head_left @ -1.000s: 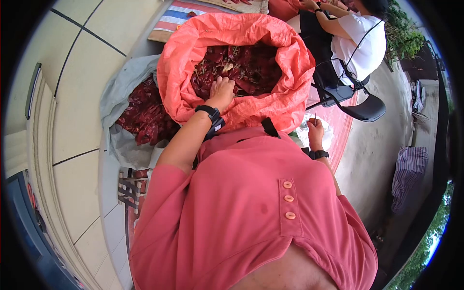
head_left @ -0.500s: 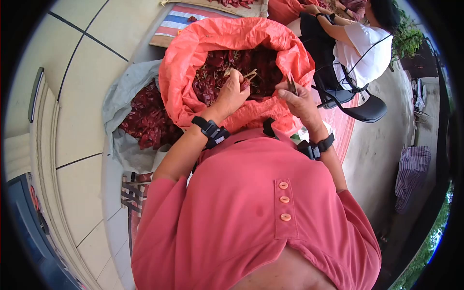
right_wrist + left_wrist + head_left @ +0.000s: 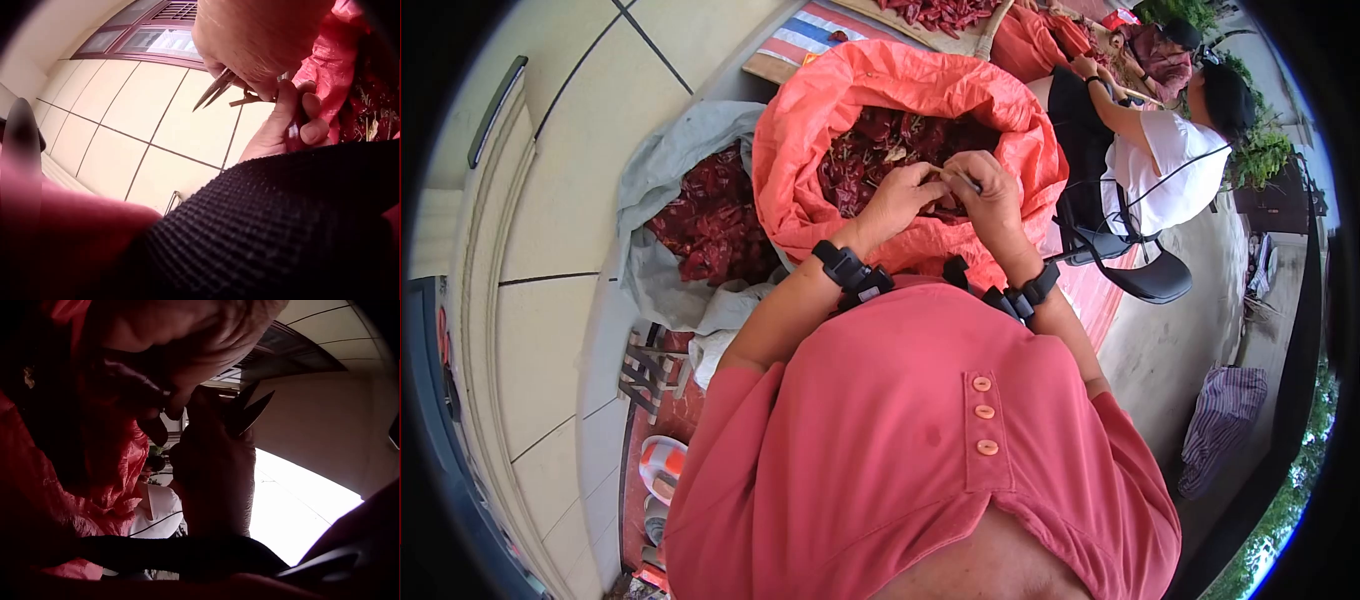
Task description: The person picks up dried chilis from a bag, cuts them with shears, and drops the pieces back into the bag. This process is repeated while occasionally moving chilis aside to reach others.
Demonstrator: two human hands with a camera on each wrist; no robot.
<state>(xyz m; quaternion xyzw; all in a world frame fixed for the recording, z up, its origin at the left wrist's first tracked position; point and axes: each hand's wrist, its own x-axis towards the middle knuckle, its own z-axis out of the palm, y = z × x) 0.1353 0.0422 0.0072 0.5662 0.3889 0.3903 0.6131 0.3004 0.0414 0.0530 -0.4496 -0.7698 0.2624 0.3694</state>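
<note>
Over the mouth of a red woven sack (image 3: 800,110) full of dried red chilies (image 3: 865,155), both hands meet. The left hand (image 3: 895,207) pinches a dried chili (image 3: 294,134), its stem (image 3: 247,100) sticking out past the thumb in the right wrist view. Close against those fingertips is the right hand (image 3: 992,200), gripping small scissors (image 3: 214,90). Two pointed blades come out of the right fist, a little apart, also dark in the left wrist view. The handles of the scissors are hidden in the palm.
A grey sack (image 3: 640,190) of chilies leans at the left of the red one. At upper right a person in a white shirt (image 3: 1155,170) sits on a black chair (image 3: 1145,280). Behind the sack lies a striped sheet (image 3: 820,35), beside a tray (image 3: 960,38) with chilies.
The left hand has lifted from the chilies in the sack with a chili. From low beside the sack, the right hand has come up with the scissors to the left fingertips.
</note>
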